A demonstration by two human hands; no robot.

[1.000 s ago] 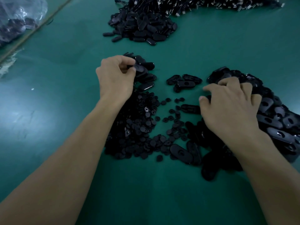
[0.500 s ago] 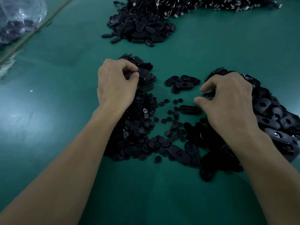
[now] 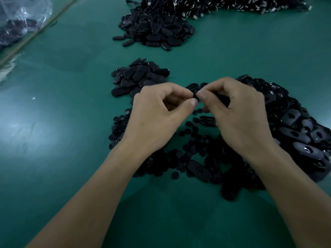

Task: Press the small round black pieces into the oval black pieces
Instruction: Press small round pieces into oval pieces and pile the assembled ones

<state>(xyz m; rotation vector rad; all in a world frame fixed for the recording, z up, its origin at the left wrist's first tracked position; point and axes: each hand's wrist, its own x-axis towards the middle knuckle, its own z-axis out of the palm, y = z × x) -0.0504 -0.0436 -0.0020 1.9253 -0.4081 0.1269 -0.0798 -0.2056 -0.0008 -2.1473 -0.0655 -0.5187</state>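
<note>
My left hand (image 3: pixel 157 117) and my right hand (image 3: pixel 238 115) meet above the middle of the green table, fingertips together. Between them they pinch a small black piece (image 3: pixel 195 95), mostly hidden by the fingers; I cannot tell whether it is round or oval. Under the hands lies a scatter of small round black pieces (image 3: pixel 193 133). A big heap of oval black pieces with holes (image 3: pixel 295 122) spreads to the right. A smaller pile of oval pieces (image 3: pixel 138 77) sits just beyond my left hand.
A larger heap of black oval parts (image 3: pixel 157 33) lies at the back, with corded parts (image 3: pixel 223 2) along the far edge. A clear plastic bag (image 3: pixel 19 20) sits at the far left past a table seam. Bare green mat (image 3: pixel 53 122) stretches left and near me.
My left hand left the small oval pile and moved right and nearer. My right hand lifted off the right heap and moved left. Their fingertips now meet on a small black piece.
</note>
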